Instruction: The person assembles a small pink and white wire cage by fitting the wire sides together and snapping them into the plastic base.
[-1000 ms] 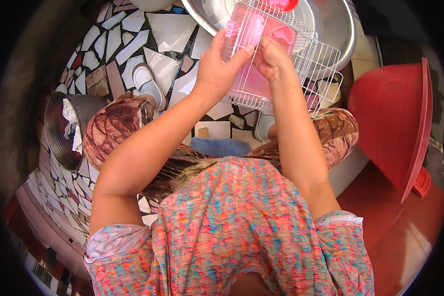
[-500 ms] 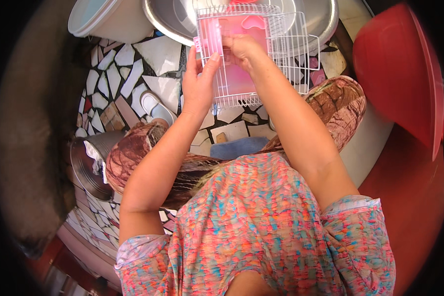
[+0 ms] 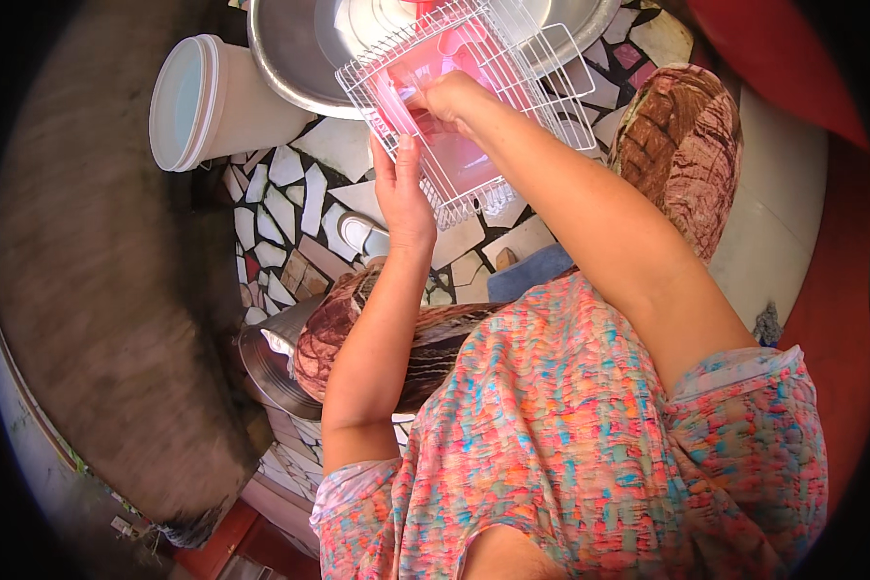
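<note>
A small white wire cage [image 3: 556, 60] with a pink plastic panel [image 3: 466, 162] is held tilted over the front of a metal basin. My left hand [image 3: 406, 198] grips its left edge, thumb on the near side and fingers partly hidden behind the wires. Reaching inside the frame, my right hand [image 3: 457, 101] has its fingers bent in against a pink plastic strip [image 3: 393, 102] along that same edge. Its fingertips are hidden, so what they pinch cannot be made out. A pink heart-like shape [image 3: 462, 41] shows on the far part of the panel.
The large metal basin [image 3: 295, 72] stands beyond the cage, with a white bucket [image 3: 210, 106] at its left. A dark metal pot [image 3: 278, 372] lies tipped by my left knee. Broken-tile paving [image 3: 333, 145] covers the ground. A big red basin [image 3: 792, 58] is at upper right.
The whole view has swung, bringing the white bucket further into sight and the red basin partly out. The cage now slants more in the picture. Both hands stay at its left edge.
</note>
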Demonstrator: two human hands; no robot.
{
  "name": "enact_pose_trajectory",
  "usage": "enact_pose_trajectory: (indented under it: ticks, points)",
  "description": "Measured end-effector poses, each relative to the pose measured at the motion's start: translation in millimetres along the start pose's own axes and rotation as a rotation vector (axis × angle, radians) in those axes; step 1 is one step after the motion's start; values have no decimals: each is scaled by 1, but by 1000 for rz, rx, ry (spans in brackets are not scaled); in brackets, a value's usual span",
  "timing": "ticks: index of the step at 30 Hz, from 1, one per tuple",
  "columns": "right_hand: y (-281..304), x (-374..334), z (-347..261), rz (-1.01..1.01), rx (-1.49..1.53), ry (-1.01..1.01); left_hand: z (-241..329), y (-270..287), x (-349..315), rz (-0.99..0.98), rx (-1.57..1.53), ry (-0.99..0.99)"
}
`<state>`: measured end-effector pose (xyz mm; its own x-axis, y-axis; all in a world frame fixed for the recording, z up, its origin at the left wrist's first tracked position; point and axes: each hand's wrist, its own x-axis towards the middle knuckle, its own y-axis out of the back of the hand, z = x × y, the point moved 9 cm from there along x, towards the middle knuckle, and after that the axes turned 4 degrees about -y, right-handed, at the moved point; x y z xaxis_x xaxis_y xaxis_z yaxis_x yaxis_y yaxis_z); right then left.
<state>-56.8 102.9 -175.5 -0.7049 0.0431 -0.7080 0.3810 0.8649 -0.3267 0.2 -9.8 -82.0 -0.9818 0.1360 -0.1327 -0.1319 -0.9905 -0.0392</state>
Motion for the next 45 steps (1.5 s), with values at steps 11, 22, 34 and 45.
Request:
enact_pose_trajectory:
  ticks: [11,22,34,45]
  points:
    - [-5,-25,-15,-85,-136,48,6,0,5,18,-29,-35]
    - [-12,-28,-18,-149,-158,7,0,6,4,75,-236,30]
    - [-12,-44,-24,-151,-219,-2,2,8,2,39,-88,23]
    - [-3,-33,-20,-112,-66,-14,-1,11,4,128,-175,74]
